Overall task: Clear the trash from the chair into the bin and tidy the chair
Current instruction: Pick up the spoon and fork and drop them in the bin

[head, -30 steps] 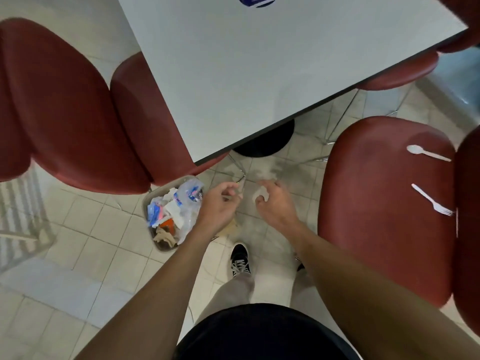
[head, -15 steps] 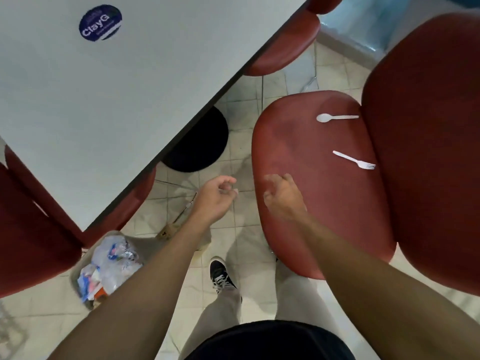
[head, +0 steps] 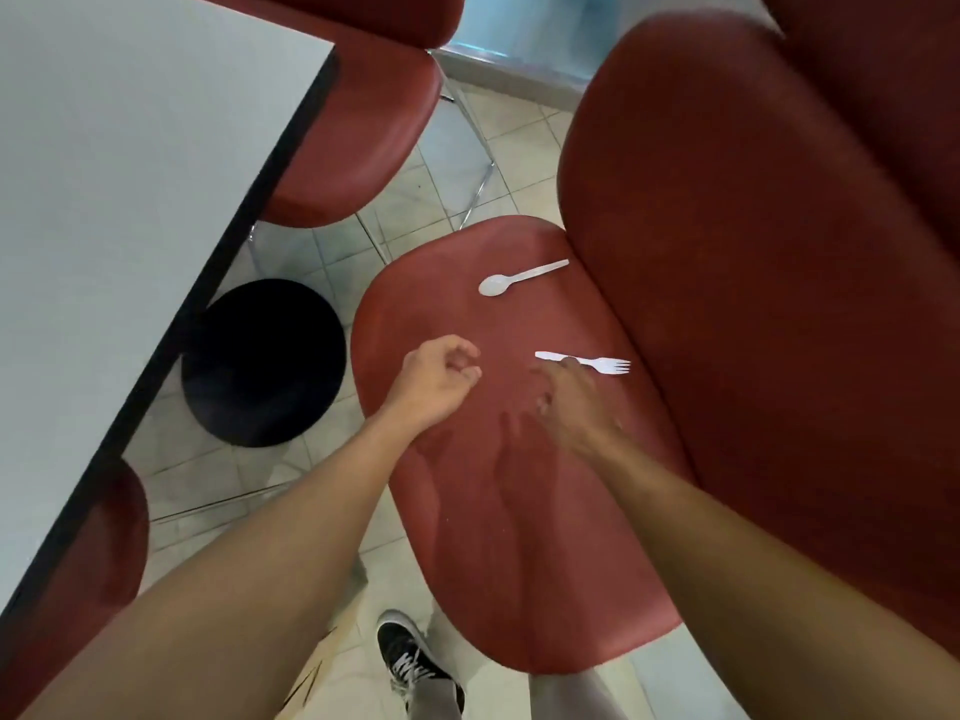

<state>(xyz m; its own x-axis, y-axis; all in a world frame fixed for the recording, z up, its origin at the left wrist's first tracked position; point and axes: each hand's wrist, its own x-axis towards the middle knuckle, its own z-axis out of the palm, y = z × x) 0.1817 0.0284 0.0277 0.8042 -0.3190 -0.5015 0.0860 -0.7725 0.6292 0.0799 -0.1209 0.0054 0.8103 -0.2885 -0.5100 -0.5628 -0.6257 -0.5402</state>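
Note:
A red chair seat (head: 519, 537) fills the middle of the view, its tall backrest (head: 753, 252) on the right. A white plastic spoon (head: 519, 279) lies near the seat's far edge. A white plastic fork (head: 597, 363) lies closer, beside the backrest. My right hand (head: 574, 402) hovers over the seat with fingers spread, fingertips at the fork's handle; it is blurred. My left hand (head: 434, 379) is over the seat's left part, fingers loosely curled, holding nothing. The bin is out of view.
A white table (head: 114, 200) with a dark edge stands to the left, its black round base (head: 262, 363) on the tiled floor. Another red chair (head: 363, 127) sits beyond the table corner. My shoe (head: 410, 657) is below the seat's front.
The view swung right from the trash bin to the chair. Both hands moved from beside the bin to above the seat, and the right hand reached the fork.

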